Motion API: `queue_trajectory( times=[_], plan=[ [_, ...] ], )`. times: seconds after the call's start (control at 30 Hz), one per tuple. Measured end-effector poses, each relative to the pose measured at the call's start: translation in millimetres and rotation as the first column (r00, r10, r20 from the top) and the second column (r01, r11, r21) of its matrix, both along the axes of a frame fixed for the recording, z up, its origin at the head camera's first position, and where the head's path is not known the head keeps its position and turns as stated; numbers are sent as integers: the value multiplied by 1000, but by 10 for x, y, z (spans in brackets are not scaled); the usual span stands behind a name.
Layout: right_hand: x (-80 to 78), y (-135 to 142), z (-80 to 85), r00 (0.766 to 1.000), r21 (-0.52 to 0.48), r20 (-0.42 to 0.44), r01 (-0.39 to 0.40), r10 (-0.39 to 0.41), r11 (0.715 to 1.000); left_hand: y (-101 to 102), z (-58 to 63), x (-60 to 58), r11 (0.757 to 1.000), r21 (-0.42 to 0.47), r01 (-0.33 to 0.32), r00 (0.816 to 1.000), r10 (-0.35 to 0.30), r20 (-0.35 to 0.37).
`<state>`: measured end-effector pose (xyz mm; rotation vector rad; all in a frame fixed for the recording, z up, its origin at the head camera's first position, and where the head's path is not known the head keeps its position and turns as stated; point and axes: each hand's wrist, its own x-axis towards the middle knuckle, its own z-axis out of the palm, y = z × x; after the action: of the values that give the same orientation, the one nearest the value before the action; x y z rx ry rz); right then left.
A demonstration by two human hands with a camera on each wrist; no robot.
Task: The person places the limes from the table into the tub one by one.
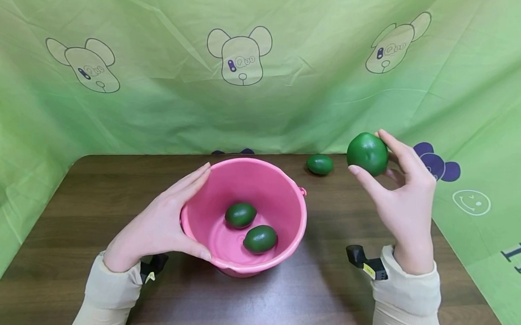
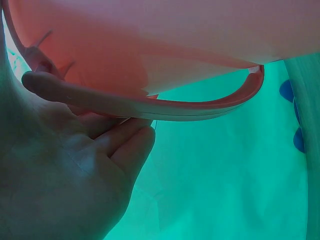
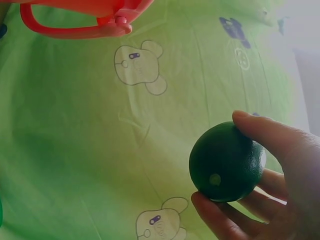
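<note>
Nearest, cream sleeves reach over the brown desk. The left hand spreads wide, holding the pink bucket by its side; its handle partly covers the fingers in the left wrist view. Two dark green fruits lie inside. Rightward, the right hand pinches a rounder green fruit. Farther back, a small lime-like fruit sits before the green curtain, printed with animal heads.

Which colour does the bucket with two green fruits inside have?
The bucket is pink; the head view shows this best.
</note>
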<state>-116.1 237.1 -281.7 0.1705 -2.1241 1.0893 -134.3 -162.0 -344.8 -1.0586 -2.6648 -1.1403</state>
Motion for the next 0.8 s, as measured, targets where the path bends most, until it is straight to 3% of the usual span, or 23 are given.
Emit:
queue_trajectory(
  times=[0.3, 0.6, 0.8],
  plan=[
    [-56, 105, -86, 998, 8, -57, -38, 38, 999, 1, -5, 4, 1000, 1, 0, 1000, 0, -6],
    [78, -133, 83, 992, -69, -111, -65, 57, 995, 1, -9, 7, 1000, 8, -3, 1000, 3, 2],
    [79, -133, 65, 988, -96, -132, -90, 77, 991, 3, -7, 8, 1000, 6, -1, 1000, 1, -3]
  ],
)
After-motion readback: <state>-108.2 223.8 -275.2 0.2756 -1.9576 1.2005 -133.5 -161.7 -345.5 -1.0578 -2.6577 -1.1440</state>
